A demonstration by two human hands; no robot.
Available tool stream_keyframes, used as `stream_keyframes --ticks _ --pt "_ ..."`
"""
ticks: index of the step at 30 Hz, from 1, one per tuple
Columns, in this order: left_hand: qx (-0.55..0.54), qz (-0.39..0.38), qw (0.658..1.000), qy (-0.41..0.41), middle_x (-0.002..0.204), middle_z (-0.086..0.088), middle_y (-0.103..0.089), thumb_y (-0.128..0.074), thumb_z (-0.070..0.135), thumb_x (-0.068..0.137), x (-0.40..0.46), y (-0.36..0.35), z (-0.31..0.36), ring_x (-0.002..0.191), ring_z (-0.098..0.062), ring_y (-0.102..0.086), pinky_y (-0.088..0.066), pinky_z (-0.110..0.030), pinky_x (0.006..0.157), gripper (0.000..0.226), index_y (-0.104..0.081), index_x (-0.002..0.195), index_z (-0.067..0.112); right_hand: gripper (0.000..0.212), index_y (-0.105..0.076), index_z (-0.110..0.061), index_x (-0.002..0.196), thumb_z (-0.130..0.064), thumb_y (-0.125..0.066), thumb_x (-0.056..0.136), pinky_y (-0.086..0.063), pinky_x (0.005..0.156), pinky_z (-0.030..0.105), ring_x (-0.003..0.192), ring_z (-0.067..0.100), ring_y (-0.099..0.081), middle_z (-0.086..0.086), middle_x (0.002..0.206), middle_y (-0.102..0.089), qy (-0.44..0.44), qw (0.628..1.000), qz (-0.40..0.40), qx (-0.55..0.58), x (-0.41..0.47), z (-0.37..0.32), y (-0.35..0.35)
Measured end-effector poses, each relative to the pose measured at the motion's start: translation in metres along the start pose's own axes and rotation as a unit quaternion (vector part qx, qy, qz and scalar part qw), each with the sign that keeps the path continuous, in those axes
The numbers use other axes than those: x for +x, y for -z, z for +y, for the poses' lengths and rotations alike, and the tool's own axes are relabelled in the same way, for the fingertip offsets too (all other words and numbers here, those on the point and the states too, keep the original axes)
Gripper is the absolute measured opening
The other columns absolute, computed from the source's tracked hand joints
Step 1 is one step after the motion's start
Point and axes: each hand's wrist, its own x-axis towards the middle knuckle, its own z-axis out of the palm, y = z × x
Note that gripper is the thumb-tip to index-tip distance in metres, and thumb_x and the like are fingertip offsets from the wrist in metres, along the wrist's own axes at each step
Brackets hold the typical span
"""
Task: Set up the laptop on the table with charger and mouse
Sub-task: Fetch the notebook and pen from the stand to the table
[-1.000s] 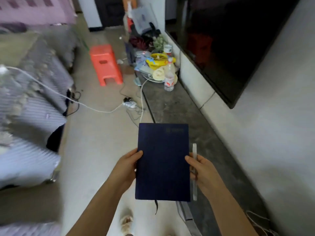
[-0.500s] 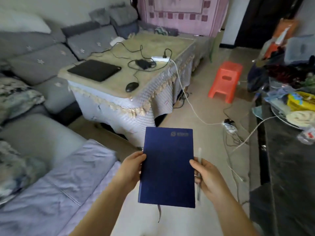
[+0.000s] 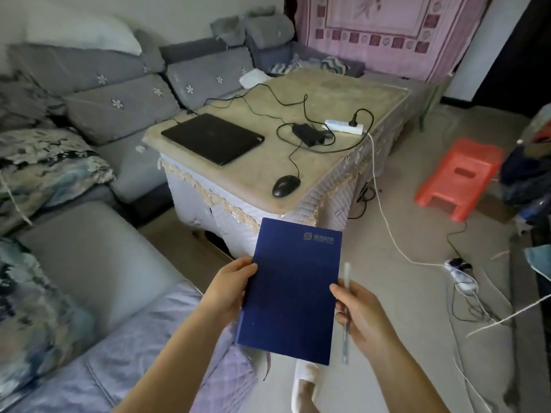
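A closed black laptop (image 3: 212, 137) lies on the cloth-covered table (image 3: 334, 93), near its left corner. To its right sits the black charger brick (image 3: 308, 134), its cable looping to a white power strip (image 3: 344, 126). A black wired mouse (image 3: 285, 185) rests near the table's front edge. In front of the table I hold a dark blue notebook (image 3: 290, 290) with both hands. My left hand (image 3: 228, 289) grips its left edge. My right hand (image 3: 362, 315) grips its right edge together with a clear pen (image 3: 346, 317).
A grey sofa (image 3: 98, 93) with patterned cushions wraps the left side. A lilac quilted cover (image 3: 119, 362) lies at lower left. An orange plastic stool (image 3: 460, 177) stands on the floor at right, with white and black cables (image 3: 459, 281) trailing nearby. A pink cloth (image 3: 384, 31) hangs behind.
The view has swung from the wall shelf to the table and come closer to it. Both hands keep holding the notebook and pen the same way.
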Motion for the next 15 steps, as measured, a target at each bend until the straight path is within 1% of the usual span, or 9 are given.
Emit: stream_keyframes --ticks 2,4,6,8,9,11,13,14,15 --pt "-0.007 0.017 1.000 -0.001 0.089 0.001 -0.068 -0.046 0.010 0.092 0.043 0.000 0.018 0.082 -0.014 -0.060 -0.046 -0.026 0.070 0.023 -0.066 0.085 0.020 0.012 -0.059 -0.010 0.078 -0.009 -0.054 0.088 -0.026 0.044 0.023 0.047 0.010 -0.031 0.000 0.055 -0.037 -0.008 1.000 -0.015 0.008 0.046 -0.017 -0.012" --pt "-0.019 0.030 0.999 0.000 0.091 0.002 -0.069 -0.043 0.009 0.093 0.083 0.001 0.037 0.085 -0.015 -0.062 -0.048 -0.026 0.069 0.024 -0.067 0.095 0.016 0.013 -0.058 -0.010 0.077 -0.009 -0.053 0.089 -0.026 0.043 0.022 0.045 0.009 -0.030 -0.001 0.053 -0.036 -0.015 0.999 -0.027 0.009 0.092 -0.038 -0.026" --pt "-0.018 0.042 0.999 -0.007 0.092 0.001 -0.068 -0.039 0.006 0.094 0.119 0.000 0.057 0.086 -0.016 -0.062 -0.049 -0.027 0.069 0.028 -0.065 0.106 0.011 0.010 -0.059 -0.010 0.083 -0.007 -0.052 0.089 -0.026 0.040 0.019 0.045 0.009 -0.029 -0.002 0.052 -0.035 -0.005 0.999 -0.034 0.004 0.136 -0.060 -0.043" --pt "0.005 0.066 0.998 -0.001 0.087 0.002 -0.068 -0.037 0.001 0.092 0.152 0.000 0.077 0.082 -0.016 -0.061 -0.049 -0.028 0.067 0.033 -0.067 0.092 0.015 0.007 -0.058 -0.007 0.087 -0.006 -0.051 0.090 -0.024 0.039 0.019 0.047 0.009 -0.027 -0.001 0.054 -0.033 -0.004 1.000 -0.029 -0.004 0.173 -0.078 -0.057" --pt "0.022 0.075 0.997 0.005 0.086 0.000 -0.069 -0.037 -0.001 0.091 0.168 0.001 0.085 0.081 -0.019 -0.062 -0.051 -0.031 0.070 0.037 -0.068 0.084 0.018 0.007 -0.056 -0.007 0.085 -0.006 -0.051 0.090 -0.023 0.040 0.019 0.048 0.009 -0.026 -0.001 0.055 -0.031 -0.005 1.000 -0.027 -0.006 0.190 -0.085 -0.063" --pt "0.057 0.077 0.995 0.008 0.091 -0.006 -0.071 -0.038 -0.002 0.086 0.200 0.003 0.102 0.089 -0.029 -0.064 -0.053 -0.044 0.087 0.039 -0.069 0.080 0.021 0.012 -0.051 -0.008 0.078 -0.006 -0.050 0.090 -0.023 0.040 0.019 0.048 0.010 -0.024 0.001 0.056 -0.029 -0.006 1.000 -0.026 0.000 0.220 -0.096 -0.075" --pt "0.099 0.076 0.992 0.005 0.102 -0.007 -0.072 -0.039 0.002 0.083 0.234 0.007 0.118 0.100 -0.033 -0.064 -0.049 -0.051 0.095 0.039 -0.070 0.093 0.023 0.018 -0.048 -0.009 0.073 -0.006 -0.050 0.090 -0.025 0.041 0.020 0.047 0.011 -0.025 0.002 0.056 -0.028 -0.008 1.000 -0.010 0.006 0.248 -0.106 -0.085" --pt "0.115 0.076 0.990 0.005 0.104 -0.006 -0.071 -0.039 0.003 0.083 0.252 0.008 0.127 0.102 -0.032 -0.063 -0.049 -0.052 0.095 0.039 -0.069 0.100 0.022 0.021 -0.048 -0.009 0.070 -0.006 -0.049 0.090 -0.026 0.042 0.021 0.046 0.011 -0.026 0.003 0.055 -0.030 -0.009 1.000 -0.003 -0.001 0.260 -0.111 -0.090" --pt "0.135 0.074 0.988 0.002 0.104 -0.005 -0.070 -0.039 0.003 0.083 0.271 0.009 0.135 0.102 -0.032 -0.062 -0.049 -0.053 0.095 0.039 -0.068 0.102 0.021 0.024 -0.048 -0.010 0.067 -0.006 -0.048 0.090 -0.028 0.044 0.022 0.043 0.011 -0.030 0.002 0.053 -0.033 -0.009 1.000 0.005 -0.016 0.272 -0.116 -0.095"
